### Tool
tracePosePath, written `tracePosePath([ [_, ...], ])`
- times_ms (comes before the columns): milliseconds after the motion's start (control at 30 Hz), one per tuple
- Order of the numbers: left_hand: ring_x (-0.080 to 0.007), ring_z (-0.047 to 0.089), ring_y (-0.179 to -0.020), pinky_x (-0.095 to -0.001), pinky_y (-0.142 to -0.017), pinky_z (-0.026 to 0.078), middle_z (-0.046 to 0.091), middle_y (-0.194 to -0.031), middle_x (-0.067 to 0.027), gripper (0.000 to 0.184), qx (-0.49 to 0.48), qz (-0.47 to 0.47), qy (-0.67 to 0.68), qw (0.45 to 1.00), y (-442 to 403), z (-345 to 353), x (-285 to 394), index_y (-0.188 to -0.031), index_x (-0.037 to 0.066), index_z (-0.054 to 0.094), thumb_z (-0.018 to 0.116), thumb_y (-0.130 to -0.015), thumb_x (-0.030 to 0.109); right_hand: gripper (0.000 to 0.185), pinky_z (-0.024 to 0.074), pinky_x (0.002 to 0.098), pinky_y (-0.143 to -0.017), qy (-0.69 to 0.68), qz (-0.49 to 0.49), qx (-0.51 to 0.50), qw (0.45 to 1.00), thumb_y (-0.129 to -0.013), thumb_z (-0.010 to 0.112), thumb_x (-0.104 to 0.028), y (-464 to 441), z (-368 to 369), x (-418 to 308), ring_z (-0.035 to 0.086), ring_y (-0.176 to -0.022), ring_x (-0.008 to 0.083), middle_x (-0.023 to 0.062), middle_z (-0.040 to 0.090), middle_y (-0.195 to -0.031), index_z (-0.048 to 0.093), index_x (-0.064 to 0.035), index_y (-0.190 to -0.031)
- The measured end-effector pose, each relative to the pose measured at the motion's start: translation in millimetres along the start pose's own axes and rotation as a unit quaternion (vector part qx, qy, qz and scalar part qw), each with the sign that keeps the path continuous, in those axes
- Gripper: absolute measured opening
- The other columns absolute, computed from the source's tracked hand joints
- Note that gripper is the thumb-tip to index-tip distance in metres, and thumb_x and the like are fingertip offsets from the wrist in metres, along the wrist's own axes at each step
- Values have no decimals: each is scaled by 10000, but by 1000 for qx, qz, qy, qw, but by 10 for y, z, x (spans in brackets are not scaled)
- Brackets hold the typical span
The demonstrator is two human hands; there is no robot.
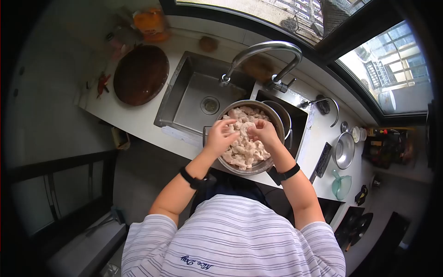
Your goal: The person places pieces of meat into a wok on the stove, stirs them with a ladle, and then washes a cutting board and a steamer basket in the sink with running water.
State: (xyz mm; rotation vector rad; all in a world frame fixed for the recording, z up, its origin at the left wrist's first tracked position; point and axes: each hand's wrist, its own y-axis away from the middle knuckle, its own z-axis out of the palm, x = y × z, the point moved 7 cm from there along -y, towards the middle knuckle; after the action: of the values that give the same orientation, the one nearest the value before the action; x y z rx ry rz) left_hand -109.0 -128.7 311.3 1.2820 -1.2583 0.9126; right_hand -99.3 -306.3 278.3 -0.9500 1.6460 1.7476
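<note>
A large metal pot (244, 171) stands at the sink's front edge, filled with pale pinkish pieces of raw meat (247, 150). My left hand (221, 137) is over the left side of the meat, its fingers curved and apart with nothing plainly held. On the right side, my right hand (265, 134) has its thumb and fingers pinched together at a piece of the meat. Its fingertips partly cover that piece. Both wrists wear black bands.
Left of the pot is a steel sink basin (189, 92) under a curved faucet (267, 45). Another metal pot (285, 117) sits behind. A round wooden board (141, 75) lies left; a cleaver (323, 159), steel bowl (344, 151) and green container (341, 184) lie right.
</note>
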Motion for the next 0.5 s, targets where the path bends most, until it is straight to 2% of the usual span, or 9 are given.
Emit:
tracePosePath([
  [67,-162,606,-861,-273,-744,490,570,-1031,-89,287,-15,-20,47,999,-150,199,37,-993,32,599,682,-738,132,97,457,221,-494,12,-10,-2,1000,-761,650,-58,42,54,-48,573,-574,106,35,601,-693,574,-13,-801],
  [133,-142,620,-712,-266,-652,492,622,-838,-57,201,-36,-43,-31,998,-294,312,-2,-915,42,606,659,-732,106,104,451,218,-498,61,-86,-8,994,-770,648,-70,60,89,-173,569,-583,87,23,597,-681,570,-7,-798],
  [167,-142,620,-712,-266,-652,492,622,-838,-57,201,-41,-47,-33,998,-315,334,14,-915,42,606,659,-732,106,94,463,262,-508,102,-113,10,988,-763,628,-79,82,77,-233,591,-563,149,64,607,-654,578,-16,-812],
  [200,-136,616,-684,-266,-630,488,623,-772,-49,174,-40,-24,-51,998,-340,352,71,-887,48,606,646,-723,93,104,469,305,-517,241,-202,46,948,-764,610,-105,156,79,-381,598,-569,207,97,610,-665,579,-29,-828],
  [233,-129,612,-655,-265,-607,483,623,-706,-40,148,-39,-1,-68,997,-352,371,133,-859,53,606,633,-715,79,119,475,347,-526,374,-284,80,879,-765,592,-130,257,126,-529,605,-576,265,129,613,-676,580,-42,-844],
  [267,-128,608,-652,-269,-603,477,631,-734,-62,154,-47,13,-67,997,-365,416,107,-848,48,595,614,-696,59,119,475,347,-526,372,-281,83,881,-765,592,-130,238,102,-505,605,-576,265,129,613,-676,580,-42,-844],
  [333,-124,594,-638,-269,-596,469,622,-722,-58,138,-63,23,-111,992,-399,463,94,-828,43,581,615,-696,62,161,469,426,-561,486,-318,60,812,-773,551,-194,221,167,-471,589,-626,344,163,602,-703,577,-69,-872],
  [400,-120,580,-624,-268,-588,460,613,-710,-54,125,-76,32,-155,984,-422,485,83,-808,38,568,615,-695,65,170,466,437,-565,492,-321,61,807,-784,542,-212,222,138,-436,591,-628,344,158,604,-692,572,-74,-878],
  [500,-104,550,-615,-256,-578,440,587,-685,-38,118,-99,29,-113,988,-424,508,62,-773,29,538,615,-688,61,171,460,447,-568,469,-319,67,821,-795,529,-222,250,124,-416,593,-628,345,161,600,-672,572,-75,-870],
])
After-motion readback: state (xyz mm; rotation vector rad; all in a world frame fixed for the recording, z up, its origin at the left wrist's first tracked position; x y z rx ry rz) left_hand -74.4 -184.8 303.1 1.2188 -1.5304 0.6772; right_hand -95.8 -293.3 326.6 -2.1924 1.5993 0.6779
